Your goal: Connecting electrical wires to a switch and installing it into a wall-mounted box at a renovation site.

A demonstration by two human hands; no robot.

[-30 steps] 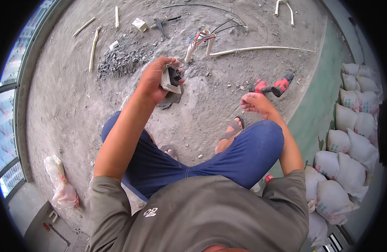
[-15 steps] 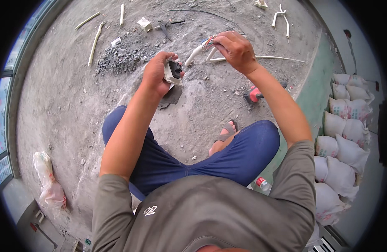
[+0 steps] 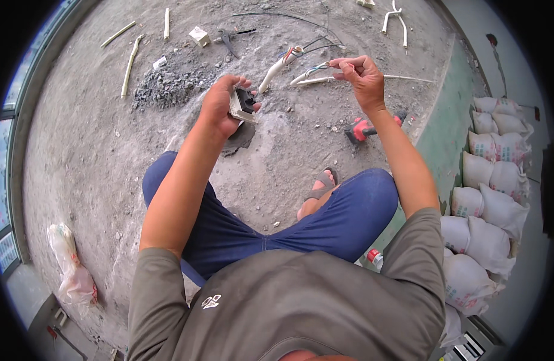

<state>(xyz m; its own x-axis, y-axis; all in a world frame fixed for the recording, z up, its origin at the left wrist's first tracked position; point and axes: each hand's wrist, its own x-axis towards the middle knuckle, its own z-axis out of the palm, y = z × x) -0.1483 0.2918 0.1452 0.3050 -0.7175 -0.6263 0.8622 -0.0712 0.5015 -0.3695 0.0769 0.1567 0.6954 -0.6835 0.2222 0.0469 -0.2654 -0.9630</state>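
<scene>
1. Your left hand (image 3: 219,107) holds a pale square-edged box (image 3: 243,104), its raised dark centre facing up.
2. Your right hand (image 3: 368,81) pinches thin coloured wires (image 3: 318,69) between its fingers; they come out of a white pipe (image 3: 299,79).
3. Just left of that, a thicker white pipe (image 3: 271,74) stands tilted, with more wires at its mouth.
4. A red and black power tool (image 3: 359,130) lies on the dusty floor (image 3: 265,174) beside your right forearm.
5. Dark rubble (image 3: 168,89) lies beyond your left hand; white sacks (image 3: 494,169) are stacked well off to your right.
</scene>
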